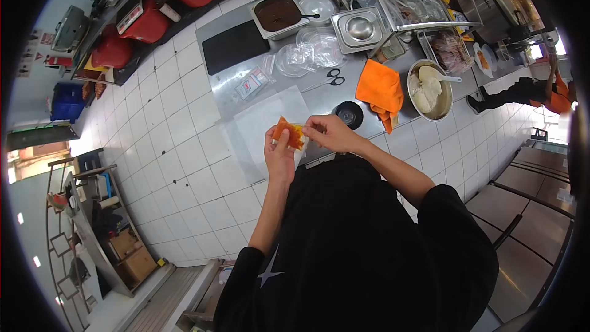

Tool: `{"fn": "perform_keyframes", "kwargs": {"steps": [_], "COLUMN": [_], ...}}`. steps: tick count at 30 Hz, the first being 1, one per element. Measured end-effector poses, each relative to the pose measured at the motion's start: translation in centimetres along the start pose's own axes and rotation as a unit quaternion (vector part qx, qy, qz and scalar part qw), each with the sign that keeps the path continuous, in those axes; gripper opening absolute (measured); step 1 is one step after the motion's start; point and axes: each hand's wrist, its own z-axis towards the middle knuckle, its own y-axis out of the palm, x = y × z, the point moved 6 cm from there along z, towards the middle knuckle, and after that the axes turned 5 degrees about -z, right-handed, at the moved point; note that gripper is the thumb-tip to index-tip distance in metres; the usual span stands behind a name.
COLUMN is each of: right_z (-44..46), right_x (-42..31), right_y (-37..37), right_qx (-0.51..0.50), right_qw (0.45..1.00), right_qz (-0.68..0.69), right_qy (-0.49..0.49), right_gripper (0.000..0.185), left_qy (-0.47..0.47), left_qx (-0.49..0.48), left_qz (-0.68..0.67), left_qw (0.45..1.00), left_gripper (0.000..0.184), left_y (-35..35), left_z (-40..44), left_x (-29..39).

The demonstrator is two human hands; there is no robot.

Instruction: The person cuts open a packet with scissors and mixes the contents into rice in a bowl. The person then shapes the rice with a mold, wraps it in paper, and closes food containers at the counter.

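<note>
A small, flat orange-red and yellow packet [291, 138], seemingly clear plastic with sauce-like contents, is held up in front of my body. My left hand [279, 158] grips it from the left, thumb pressed on its face. The fingers of my right hand [334, 134] pinch its right edge. Below lie white paper sheets [252, 128] on the steel table [224, 88]. Just beyond my right hand sits a small round black dish [349, 114]. Scissors [332, 77] with black handles and an orange cloth [378, 88] lie farther back.
Clear plastic bags [253, 82] and round plastic lids [319, 48] lie toward the back. Behind them are a black board [235, 47] and a steel pan of dark sauce [278, 14]. A pot [448, 106] with pale food stands right. Another person [541, 91] is at far right.
</note>
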Motion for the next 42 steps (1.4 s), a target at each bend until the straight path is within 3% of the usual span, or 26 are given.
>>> {"fn": "perform_keyframes", "kwargs": {"steps": [2,3,5,6,8,9,10,11,13,14,16,17,18,20,26,29,32,36,39,42], "right_z": [0.3,0.2,-1.7,-2.2,-3.3,-3.6,-3.8,-3.9,-4.2,-4.3,-1.2,2.0,4.7,7.4,7.1,6.2,6.1,6.9,7.2,6.8], "right_x": [-1.8,-3.9,-5.9,-7.6,-10.8,-11.6,-12.3,-12.6,-13.1,-13.1,-9.5,-5.0,0.1,8.1,11.8,12.3,12.9,13.1,13.5,12.7], "right_y": [-0.8,0.8,-1.2,-1.3,-0.1,0.1,0.4,0.5,-0.8,-1.7,-5.5,-7.9,-10.1,-12.9,-13.5,-15.1,-15.2,-16.3,-16.6,-15.6], "right_qx": [0.020,0.026,0.046,0.049,0.044,0.023,0.002,-0.019,0.008,0.021,0.064,0.131,0.195,0.203,0.151,0.125,0.134,0.134,0.136,0.160], "right_qw": [0.984,0.973,0.921,0.876,0.765,0.738,0.709,0.678,0.696,0.703,0.809,0.843,0.863,0.854,0.840,0.906,0.908,0.933,0.910,0.851], "right_qz": [-0.173,-0.192,-0.295,-0.361,-0.473,-0.503,-0.532,-0.559,-0.500,-0.468,-0.353,-0.371,-0.384,-0.470,-0.514,-0.404,-0.397,-0.325,-0.389,-0.500], "right_qy": [-0.045,-0.124,-0.249,-0.316,-0.435,-0.449,-0.463,-0.477,-0.516,-0.536,-0.465,-0.367,-0.264,-0.091,-0.084,-0.008,-0.006,0.072,0.039,-0.033], "right_gripper": [0.022,0.021,0.019,0.016,0.013,0.014,0.016,0.017,0.021,0.023,0.028,0.025,0.023,0.024,0.038,0.046,0.048,0.051,0.050,0.045], "left_qy": [-0.013,-0.068,-0.181,-0.251,-0.386,-0.448,-0.461,-0.414,-0.312,-0.300,-0.236,-0.204,-0.202,-0.199,-0.158,-0.131,-0.115,-0.094,-0.055,-0.055], "left_qx": [-0.007,-0.049,-0.162,-0.158,-0.271,-0.325,-0.400,-0.390,-0.367,-0.297,-0.258,-0.234,-0.214,-0.195,-0.206,-0.158,-0.128,-0.126,-0.115,-0.125], "left_qz": [-0.001,-0.067,-0.264,-0.253,-0.178,-0.138,-0.161,-0.189,-0.242,-0.277,-0.255,-0.244,-0.264,-0.281,-0.155,-0.094,-0.080,-0.084,-0.045,-0.038], "left_qw": [1.000,0.994,0.933,0.921,0.864,0.822,0.776,0.801,0.842,0.863,0.902,0.919,0.918,0.918,0.953,0.974,0.982,0.984,0.991,0.990], "left_gripper": [0.053,0.056,0.066,0.081,0.086,0.088,0.077,0.070,0.060,0.045,0.036,0.032,0.034,0.038,0.039,0.033,0.027,0.028,0.029,0.031], "left_y": [0.4,-0.7,0.5,1.2,1.7,1.7,1.9,0.8,0.5,-0.7,0.1,0.0,-0.4,0.9,2.8,3.9,5.3,7.1,8.0,8.4], "left_z": [0.0,-0.9,-0.9,-0.9,-2.0,-2.8,-3.7,-3.3,-2.5,-2.0,-1.2,-0.8,-0.6,-1.1,-1.0,-0.2,0.5,1.6,1.9,2.3], "left_x": [0.3,1.9,0.8,0.7,-1.1,-2.2,-2.4,-3.2,-2.7,-2.5,0.1,1.1,1.7,3.4,5.9,5.9,6.2,7.2,7.5,7.1]}}
